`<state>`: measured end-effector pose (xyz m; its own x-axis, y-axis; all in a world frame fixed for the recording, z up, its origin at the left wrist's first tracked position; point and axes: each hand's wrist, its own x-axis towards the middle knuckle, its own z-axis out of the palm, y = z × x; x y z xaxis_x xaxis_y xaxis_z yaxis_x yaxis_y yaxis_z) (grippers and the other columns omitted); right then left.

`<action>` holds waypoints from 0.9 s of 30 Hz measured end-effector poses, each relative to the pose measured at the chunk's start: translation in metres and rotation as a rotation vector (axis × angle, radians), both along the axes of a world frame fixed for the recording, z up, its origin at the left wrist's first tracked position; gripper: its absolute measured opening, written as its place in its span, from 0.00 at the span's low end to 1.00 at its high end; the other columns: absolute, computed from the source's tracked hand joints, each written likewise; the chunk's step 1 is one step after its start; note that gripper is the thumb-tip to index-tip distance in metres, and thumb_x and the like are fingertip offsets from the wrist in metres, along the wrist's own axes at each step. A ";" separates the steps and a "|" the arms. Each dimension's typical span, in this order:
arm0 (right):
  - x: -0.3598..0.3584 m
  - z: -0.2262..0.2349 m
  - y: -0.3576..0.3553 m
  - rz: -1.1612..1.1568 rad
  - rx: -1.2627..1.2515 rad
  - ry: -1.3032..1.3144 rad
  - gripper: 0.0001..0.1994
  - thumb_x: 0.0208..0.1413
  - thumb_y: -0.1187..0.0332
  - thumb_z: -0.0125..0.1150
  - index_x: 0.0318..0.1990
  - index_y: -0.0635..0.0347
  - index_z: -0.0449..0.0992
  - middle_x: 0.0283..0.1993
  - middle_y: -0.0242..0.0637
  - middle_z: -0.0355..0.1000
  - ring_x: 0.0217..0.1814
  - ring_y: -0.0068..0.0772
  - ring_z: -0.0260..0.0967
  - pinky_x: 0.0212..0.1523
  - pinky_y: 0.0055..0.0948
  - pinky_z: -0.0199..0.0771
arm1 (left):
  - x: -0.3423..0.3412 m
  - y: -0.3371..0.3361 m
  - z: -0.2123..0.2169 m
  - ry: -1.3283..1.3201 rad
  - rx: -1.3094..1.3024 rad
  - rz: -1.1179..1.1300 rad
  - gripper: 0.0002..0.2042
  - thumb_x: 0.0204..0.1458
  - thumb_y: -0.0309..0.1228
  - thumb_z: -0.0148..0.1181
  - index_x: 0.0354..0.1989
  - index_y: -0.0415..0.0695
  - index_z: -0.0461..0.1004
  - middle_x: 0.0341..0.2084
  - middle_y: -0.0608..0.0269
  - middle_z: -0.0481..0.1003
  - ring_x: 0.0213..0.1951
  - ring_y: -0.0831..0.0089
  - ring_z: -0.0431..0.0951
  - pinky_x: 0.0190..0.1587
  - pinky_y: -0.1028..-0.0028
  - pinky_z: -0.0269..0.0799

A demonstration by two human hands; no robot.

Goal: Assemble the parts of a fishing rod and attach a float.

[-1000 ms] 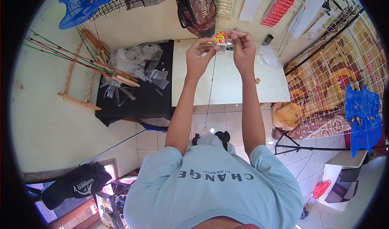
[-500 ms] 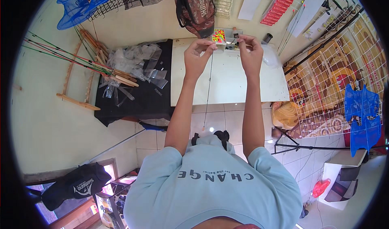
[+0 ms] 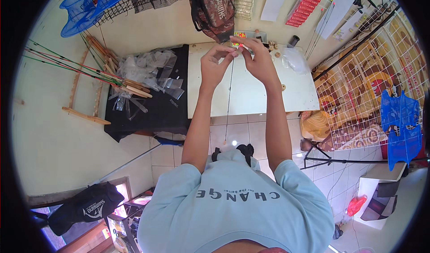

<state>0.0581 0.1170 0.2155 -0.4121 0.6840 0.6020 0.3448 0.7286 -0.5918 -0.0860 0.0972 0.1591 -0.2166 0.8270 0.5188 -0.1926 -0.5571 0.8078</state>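
A thin dark rod (image 3: 229, 98) hangs from the fingertips of my left hand (image 3: 214, 67), over the white table's front edge, its small pale lower end above the floor. Thumb and index finger pinch it near the top. My right hand (image 3: 261, 64) has come close beside the left, thumb and fingers drawn together at the rod's upper end. A tiny pink-red bead (image 3: 241, 46) shows at the right fingertips. Just behind the hands sits a box of bright red, yellow and green beads (image 3: 241, 34), partly hidden by my right fingers.
The white table (image 3: 255, 103) carries small round tan pieces (image 3: 277, 54), a dark cylinder (image 3: 293, 41) and a clear plastic bag (image 3: 294, 59). Left, a black cloth (image 3: 168, 114) holds plastic bags and wooden-handled rods (image 3: 134, 86). A camouflage bag (image 3: 214, 11) hangs behind; a white wire rack (image 3: 358, 87) stands right.
My right hand has moved left, from beside the small bottle to the left fingertips. The left hand keeps its pinch on the rod, nearly in place.
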 end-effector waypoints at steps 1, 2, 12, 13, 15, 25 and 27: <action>-0.001 0.003 -0.002 0.053 -0.090 0.078 0.21 0.53 0.83 0.50 0.54 0.55 0.73 0.48 0.39 0.75 0.46 0.38 0.72 0.50 0.34 0.71 | 0.000 -0.001 0.000 -0.010 0.004 -0.014 0.05 0.50 0.19 0.63 0.35 0.36 0.74 0.33 0.60 0.78 0.37 0.75 0.78 0.43 0.76 0.73; -0.001 -0.002 0.003 0.071 -0.197 0.136 0.19 0.55 0.80 0.52 0.54 0.56 0.73 0.45 0.42 0.76 0.41 0.35 0.74 0.45 0.30 0.72 | 0.001 -0.001 0.000 -0.020 0.007 -0.027 0.05 0.50 0.19 0.63 0.35 0.36 0.74 0.33 0.60 0.78 0.37 0.75 0.78 0.43 0.76 0.73; 0.002 -0.002 0.005 -0.078 -0.181 0.140 0.11 0.55 0.77 0.54 0.44 0.61 0.78 0.32 0.42 0.78 0.34 0.31 0.77 0.38 0.27 0.73 | -0.002 -0.001 0.001 0.037 -0.018 0.068 0.06 0.51 0.20 0.62 0.36 0.36 0.75 0.32 0.62 0.78 0.36 0.77 0.78 0.42 0.78 0.72; 0.003 -0.002 0.004 -0.104 -0.138 0.127 0.11 0.55 0.77 0.54 0.44 0.61 0.78 0.32 0.42 0.78 0.34 0.31 0.77 0.38 0.27 0.73 | -0.002 -0.001 0.001 0.062 -0.016 0.076 0.06 0.51 0.21 0.62 0.37 0.36 0.74 0.33 0.60 0.78 0.37 0.76 0.79 0.43 0.78 0.72; 0.004 -0.002 0.005 -0.131 -0.095 0.114 0.11 0.55 0.77 0.54 0.44 0.61 0.79 0.33 0.42 0.78 0.33 0.31 0.77 0.38 0.28 0.73 | -0.003 0.000 0.000 0.088 -0.015 0.084 0.07 0.52 0.22 0.62 0.37 0.36 0.73 0.34 0.58 0.78 0.37 0.75 0.79 0.43 0.77 0.73; 0.003 -0.007 0.008 -0.161 -0.120 0.381 0.06 0.57 0.75 0.55 0.39 0.65 0.78 0.32 0.36 0.78 0.32 0.23 0.75 0.37 0.23 0.72 | -0.001 0.003 -0.002 0.014 -0.011 0.081 0.07 0.51 0.21 0.63 0.38 0.36 0.73 0.34 0.60 0.77 0.37 0.75 0.79 0.42 0.78 0.73; 0.004 -0.011 0.009 -0.119 -0.139 0.417 0.06 0.58 0.74 0.55 0.39 0.66 0.77 0.32 0.35 0.78 0.33 0.22 0.75 0.38 0.22 0.72 | 0.001 0.003 -0.002 -0.010 -0.010 0.073 0.08 0.50 0.21 0.63 0.38 0.36 0.73 0.33 0.60 0.77 0.37 0.76 0.79 0.41 0.78 0.72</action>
<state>0.0619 0.1263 0.2048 -0.0674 0.7977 0.5992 0.1325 0.6024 -0.7871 -0.0854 0.1002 0.1573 -0.2820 0.8137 0.5082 -0.1598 -0.5622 0.8114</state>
